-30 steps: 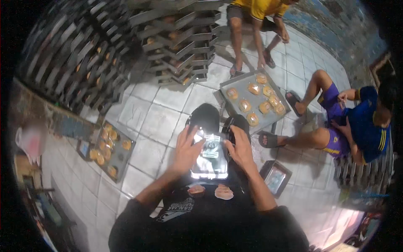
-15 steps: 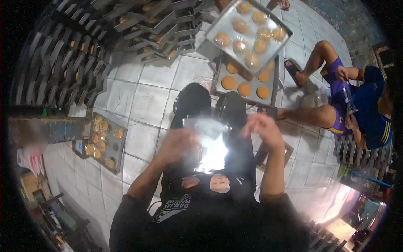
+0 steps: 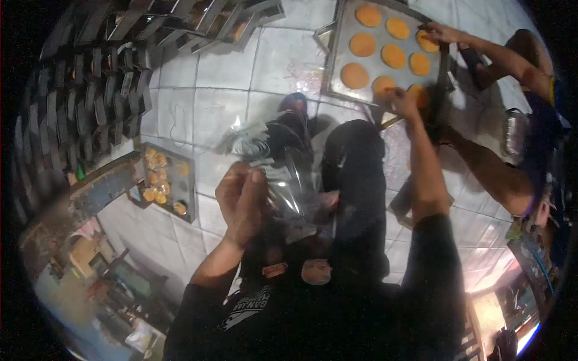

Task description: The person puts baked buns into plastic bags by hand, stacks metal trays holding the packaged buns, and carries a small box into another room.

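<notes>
A clear plastic bag [image 3: 286, 183] with a printed patch is pinched in my left hand [image 3: 242, 195] and hangs over my lap. My right hand [image 3: 403, 103] reaches to the near edge of a metal tray [image 3: 338, 89], its fingertips closed on the rim of a round golden bun [image 3: 382, 85]. Another bun [image 3: 418, 95] lies just right of those fingers. Several more flat golden buns [image 3: 393, 56] lie spread over the tray. Exactly how my right fingers grip the bun is partly hidden.
A co-worker's hand [image 3: 442, 33] touches a bun at the tray's far right corner. A smaller tray of wrapped buns [image 3: 158, 174] lies on the tiled floor [image 3: 226, 63] at left. Stacked metal trays [image 3: 96, 90] stand along the left. A clear package [image 3: 515, 132] is near the co-worker.
The upper tray of wrapped buns is gone from above the golden buns. My right hand has moved forward to the tray. My left hand now grips the plastic bag, and the co-worker leans in.
</notes>
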### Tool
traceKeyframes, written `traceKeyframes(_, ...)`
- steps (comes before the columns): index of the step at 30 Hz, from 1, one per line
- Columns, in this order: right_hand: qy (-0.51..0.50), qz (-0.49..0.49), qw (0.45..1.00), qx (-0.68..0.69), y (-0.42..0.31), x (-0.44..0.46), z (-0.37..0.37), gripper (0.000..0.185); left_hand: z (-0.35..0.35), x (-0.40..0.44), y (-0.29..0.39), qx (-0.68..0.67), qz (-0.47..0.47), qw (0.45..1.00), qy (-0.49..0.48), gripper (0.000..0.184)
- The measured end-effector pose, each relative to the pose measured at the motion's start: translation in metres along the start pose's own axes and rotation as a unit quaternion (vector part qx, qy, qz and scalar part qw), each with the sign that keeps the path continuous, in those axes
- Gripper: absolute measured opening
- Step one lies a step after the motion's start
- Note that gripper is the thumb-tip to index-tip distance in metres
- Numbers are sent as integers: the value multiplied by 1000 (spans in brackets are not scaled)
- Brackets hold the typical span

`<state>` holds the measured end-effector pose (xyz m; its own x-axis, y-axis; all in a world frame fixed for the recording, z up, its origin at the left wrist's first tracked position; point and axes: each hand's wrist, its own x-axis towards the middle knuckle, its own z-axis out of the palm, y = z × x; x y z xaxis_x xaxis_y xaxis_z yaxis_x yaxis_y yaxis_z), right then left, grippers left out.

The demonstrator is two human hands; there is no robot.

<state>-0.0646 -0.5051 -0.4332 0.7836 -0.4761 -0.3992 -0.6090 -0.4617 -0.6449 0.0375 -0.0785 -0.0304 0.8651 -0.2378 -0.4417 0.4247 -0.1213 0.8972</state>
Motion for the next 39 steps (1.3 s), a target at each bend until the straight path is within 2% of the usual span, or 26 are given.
traceKeyframes(2, 23, 58, 998, -27, -14, 20, 0, 52, -3, 5, -5, 2, 47, 999, -1, 15)
traceKeyframes(3, 44, 91, 995, -17, -35, 17, -9, 60, -8, 6, -13, 17, 71, 997, -8, 19)
traceKeyframes(5, 61, 102, 992, -45, -5, 42, 21, 53, -9, 5, -12, 54, 73, 996, -6, 19)
traceKeyframes(8, 31, -6, 969, -244, -60, 18, 15, 50, 0, 9, -10, 49, 79, 996, 0, 21)
traceKeyframes(10, 91, 73, 962, -249, -81, 14, 16, 50, 0, 11, -14, 45, 120, 992, 21, 13)
traceKeyframes(11, 140, 41, 968, -205, -89, 4, 22, 55, -2, 12, -14, 42, 127, 991, 18, 13)
traceKeyframes(12, 161, -26, 975, -149, -61, 3, 42, 59, -4, 13, -13, 39, 123, 992, -3, 13)
traceKeyframes(14, 74, -79, 994, -21, -3, 18, 71, 64, -4, 14, -8, 29, 141, 989, -27, 14)
traceKeyframes(16, 142, 16, 990, 12, -82, -20, 27, 59, 0, 11, -1, 12, 48, 999, 10, 16)
traceKeyframes(17, 127, 48, 972, 191, -114, -34, 5, 56, 0, 11, -1, 79, 86, 993, 21, 22)
traceKeyframes(18, 102, 74, 924, 362, -146, -50, -19, 54, -4, 9, 0, 67, 108, 992, 22, 22)
traceKeyframes(20, 9, 87, 808, 583, -219, -111, -76, 52, -13, 4, 3, -23, 13, 999, -33, 29)
traceKeyframes(21, 11, 36, 790, 612, -251, -143, -91, 54, -15, 5, 6, -44, -36, 998, -30, 33)
traceKeyframes(22, 10, -16, 770, 637, -281, -174, -103, 55, -15, 3, 15, -63, -15, 997, -33, 33)
traceKeyframes(24, 1, -69, 820, 568, -336, -249, -123, 57, -16, -8, 29, -153, -71, 981, -97, 35)
traceKeyframes(26, 27, -120, 912, 390, -392, -326, -132, 52, -22, -4, 21, -218, -39, 969, -112, 30)
traceKeyframes(27, 91, -265, 924, 259, -408, -350, -122, 49, -24, -3, 18, -253, -49, 961, -102, 30)
traceKeyframes(28, 152, -398, 897, 119, -420, -369, -115, 46, -25, -1, 16, -287, -61, 951, -92, 30)
traceKeyframes(30, 150, -544, 826, 24, -414, -378, -87, 43, -23, -6, 20, -333, -83, 933, -111, 27)
traceKeyframes(32, 157, -577, 801, -27, -403, -368, -76, 45, -13, -17, 23, -351, -94, 920, -144, 29)
traceKeyframes(34, 278, -499, 820, -9, -395, -363, -66, 44, -12, -42, 32, -364, -100, 908, -181, 31)
traceKeyframes(36, 273, -528, 804, 1, -416, -377, -72, 41, -13, -64, 39, -371, -114, 896, -217, 33)
traceKeyframes(38, 276, -509, 809, -104, -443, -392, -77, 37, -18, -80, 41, -347, -133, 899, -232, 37)
traceKeyframes(39, 258, -490, 826, -102, -450, -394, -73, 44, -23, -85, 40, -354, -106, 898, -239, 39)
